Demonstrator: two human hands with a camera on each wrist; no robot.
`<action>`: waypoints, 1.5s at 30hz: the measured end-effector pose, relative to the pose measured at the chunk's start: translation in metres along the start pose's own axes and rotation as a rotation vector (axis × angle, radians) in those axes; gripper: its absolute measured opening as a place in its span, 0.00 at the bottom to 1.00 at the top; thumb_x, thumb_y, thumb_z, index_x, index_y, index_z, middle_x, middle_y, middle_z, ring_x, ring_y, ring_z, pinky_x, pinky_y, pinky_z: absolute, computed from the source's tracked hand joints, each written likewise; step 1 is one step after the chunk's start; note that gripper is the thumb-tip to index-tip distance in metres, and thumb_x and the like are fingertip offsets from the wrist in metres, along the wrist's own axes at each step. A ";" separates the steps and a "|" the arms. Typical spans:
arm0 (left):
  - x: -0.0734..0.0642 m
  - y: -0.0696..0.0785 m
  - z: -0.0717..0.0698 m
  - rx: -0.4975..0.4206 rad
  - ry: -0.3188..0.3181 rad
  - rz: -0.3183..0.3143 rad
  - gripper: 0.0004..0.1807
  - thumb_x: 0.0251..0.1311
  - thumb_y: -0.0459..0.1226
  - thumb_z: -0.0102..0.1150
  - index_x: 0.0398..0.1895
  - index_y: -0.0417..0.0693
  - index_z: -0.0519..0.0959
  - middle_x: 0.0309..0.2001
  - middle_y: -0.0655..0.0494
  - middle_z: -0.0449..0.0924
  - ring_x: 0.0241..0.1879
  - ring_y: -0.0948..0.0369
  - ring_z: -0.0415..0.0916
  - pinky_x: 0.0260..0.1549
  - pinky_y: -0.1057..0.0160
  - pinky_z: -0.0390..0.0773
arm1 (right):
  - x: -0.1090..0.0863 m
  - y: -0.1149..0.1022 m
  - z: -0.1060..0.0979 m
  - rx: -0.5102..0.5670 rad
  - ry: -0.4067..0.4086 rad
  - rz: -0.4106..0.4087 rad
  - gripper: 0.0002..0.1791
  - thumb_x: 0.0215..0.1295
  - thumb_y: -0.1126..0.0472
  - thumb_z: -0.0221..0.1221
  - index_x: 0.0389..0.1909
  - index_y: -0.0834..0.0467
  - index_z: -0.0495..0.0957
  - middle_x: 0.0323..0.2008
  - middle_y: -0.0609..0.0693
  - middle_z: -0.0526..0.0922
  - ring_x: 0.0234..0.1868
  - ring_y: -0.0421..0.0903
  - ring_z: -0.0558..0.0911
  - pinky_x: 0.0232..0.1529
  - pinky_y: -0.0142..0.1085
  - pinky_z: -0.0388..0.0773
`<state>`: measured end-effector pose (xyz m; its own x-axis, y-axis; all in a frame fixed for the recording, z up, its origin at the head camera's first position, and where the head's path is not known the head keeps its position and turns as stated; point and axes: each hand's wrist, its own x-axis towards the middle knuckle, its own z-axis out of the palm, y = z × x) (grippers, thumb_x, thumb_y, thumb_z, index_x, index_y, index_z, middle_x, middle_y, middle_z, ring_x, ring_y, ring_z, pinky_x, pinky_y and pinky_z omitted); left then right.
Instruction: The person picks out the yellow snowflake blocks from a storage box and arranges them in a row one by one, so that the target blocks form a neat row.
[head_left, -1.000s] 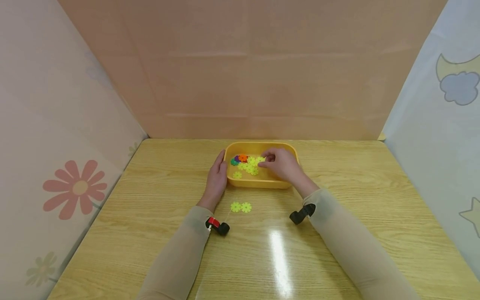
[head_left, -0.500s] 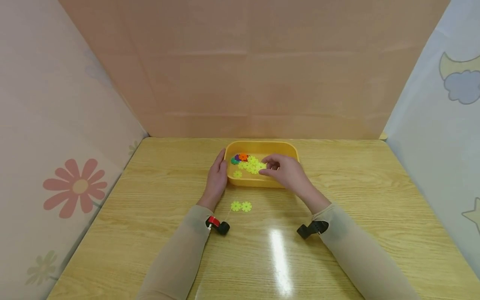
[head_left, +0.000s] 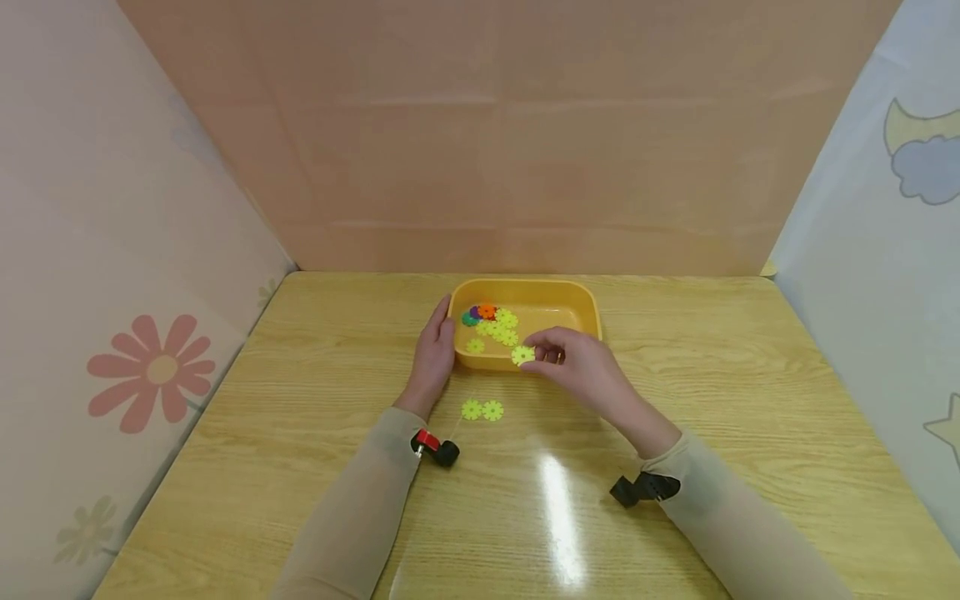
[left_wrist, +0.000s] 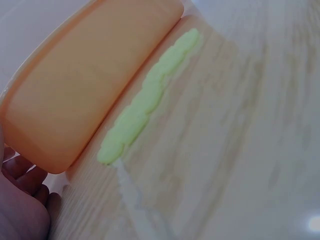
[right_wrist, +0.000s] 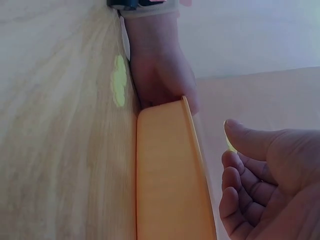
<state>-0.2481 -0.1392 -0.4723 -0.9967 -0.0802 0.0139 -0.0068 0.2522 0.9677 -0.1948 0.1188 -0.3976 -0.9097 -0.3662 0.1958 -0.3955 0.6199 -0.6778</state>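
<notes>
My right hand (head_left: 581,367) pinches a yellow-green notched interlocking disc (head_left: 522,356) between thumb and fingers, above the near rim of the yellow plastic bin (head_left: 525,364). In the right wrist view the disc (right_wrist: 230,142) shows edge-on at the fingertips. My left hand (head_left: 432,358) holds the bin's left end; in the left wrist view its fingers (left_wrist: 32,180) lie against the bin's lower corner. Inside the bin, a pile of yellow-green discs (head_left: 497,330) lies beside an orange disc (head_left: 487,311), a teal disc (head_left: 470,319) and a purple one, partly covered.
Two yellow-green discs (head_left: 482,410) lie side by side, joined or touching, on the wooden table (head_left: 337,350) in front of the bin. A tan panel (head_left: 495,167) stands along the back, with printed white panels at both sides.
My right hand has lifted a yellow-green disc from the pile and drawn it toward me, over the bin's near rim. The left hand has stayed at the bin's left end.
</notes>
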 end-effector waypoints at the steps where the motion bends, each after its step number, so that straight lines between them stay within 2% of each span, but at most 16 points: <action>1: 0.000 0.000 0.000 -0.003 0.000 0.000 0.33 0.89 0.51 0.35 0.92 0.62 0.54 0.89 0.61 0.54 0.87 0.57 0.48 0.85 0.49 0.51 | -0.002 0.000 0.001 -0.003 -0.006 -0.012 0.16 0.68 0.56 0.78 0.53 0.55 0.91 0.35 0.40 0.86 0.36 0.43 0.82 0.39 0.40 0.81; 7: -0.001 -0.001 -0.001 -0.010 0.003 -0.004 0.33 0.88 0.52 0.35 0.92 0.61 0.54 0.89 0.61 0.54 0.87 0.57 0.48 0.85 0.49 0.51 | -0.014 -0.001 0.008 -0.007 -0.050 -0.058 0.16 0.67 0.56 0.78 0.52 0.56 0.91 0.34 0.38 0.85 0.35 0.40 0.81 0.38 0.37 0.82; 12: 0.000 -0.001 -0.001 -0.010 0.001 0.000 0.33 0.89 0.51 0.35 0.92 0.60 0.54 0.89 0.60 0.54 0.87 0.56 0.48 0.85 0.49 0.51 | -0.019 0.004 0.013 0.005 -0.083 -0.049 0.15 0.68 0.55 0.78 0.51 0.56 0.91 0.34 0.39 0.85 0.35 0.39 0.81 0.38 0.36 0.82; 20: 0.002 0.001 0.000 -0.004 0.009 0.012 0.34 0.89 0.52 0.36 0.92 0.58 0.55 0.88 0.60 0.54 0.87 0.56 0.49 0.85 0.49 0.52 | -0.022 0.008 0.020 0.114 -0.161 -0.011 0.13 0.67 0.57 0.78 0.50 0.54 0.92 0.35 0.40 0.86 0.38 0.42 0.83 0.40 0.36 0.83; 34: 0.004 0.000 0.001 -0.005 0.000 -0.012 0.33 0.88 0.55 0.35 0.92 0.66 0.54 0.88 0.64 0.54 0.87 0.59 0.48 0.85 0.50 0.52 | -0.020 0.026 0.031 0.048 -0.240 -0.011 0.13 0.68 0.57 0.77 0.50 0.55 0.91 0.34 0.39 0.84 0.37 0.39 0.81 0.40 0.35 0.81; 45: 0.002 0.001 0.001 -0.002 0.001 0.016 0.34 0.88 0.53 0.34 0.92 0.61 0.55 0.88 0.62 0.54 0.87 0.58 0.48 0.85 0.51 0.52 | -0.018 0.032 0.032 0.040 -0.273 -0.005 0.12 0.67 0.57 0.78 0.48 0.53 0.92 0.32 0.38 0.84 0.35 0.39 0.80 0.39 0.35 0.79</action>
<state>-0.2497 -0.1382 -0.4714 -0.9966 -0.0769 0.0295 0.0093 0.2514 0.9678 -0.1873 0.1231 -0.4457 -0.8377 -0.5460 0.0052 -0.3898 0.5912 -0.7061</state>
